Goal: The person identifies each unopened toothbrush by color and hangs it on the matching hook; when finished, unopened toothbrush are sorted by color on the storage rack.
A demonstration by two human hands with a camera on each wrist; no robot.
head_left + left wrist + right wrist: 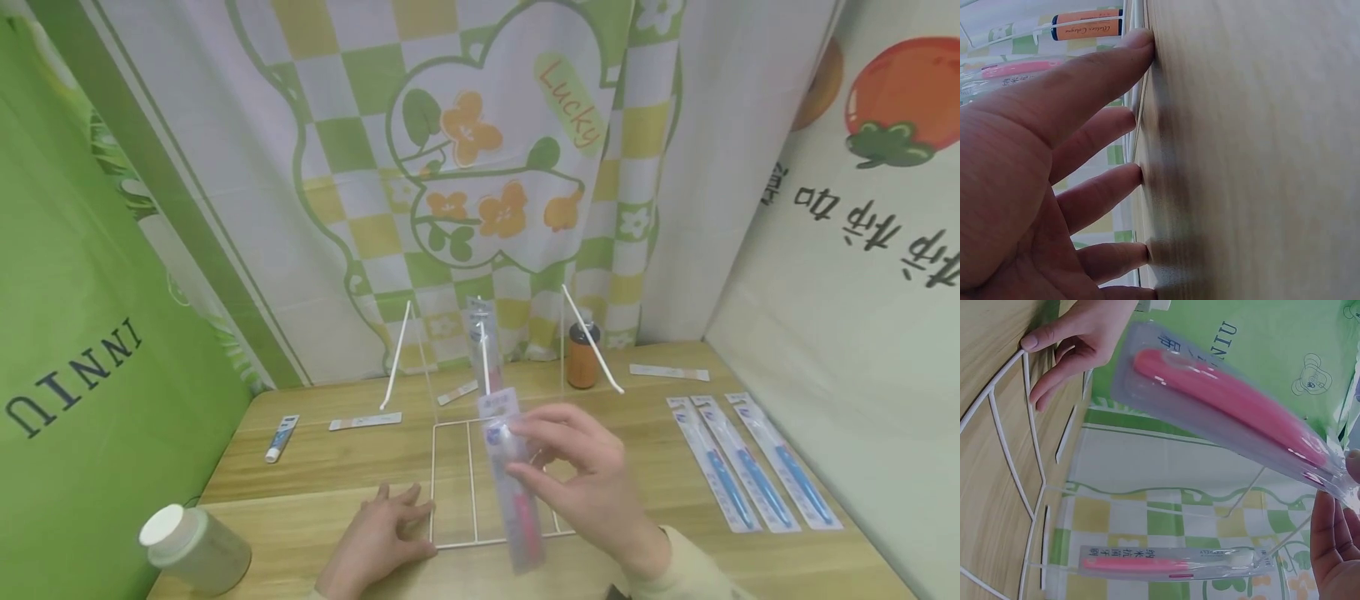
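Observation:
My right hand pinches a clear pack with a pink toothbrush by its upper end, holding it above the base of a white wire rack. The same pack fills the right wrist view, with my fingers at its end. A second pink toothbrush pack hangs on the rack's middle hook, also seen in the right wrist view. My left hand lies flat on the wooden table, fingers spread and touching the rack's left front corner.
Three blue toothbrush packs lie at the right. An orange bottle stands behind the rack. A small toothpaste tube and a white-lidded jar are at the left. Flat strips lie on the table. Printed cloths enclose it.

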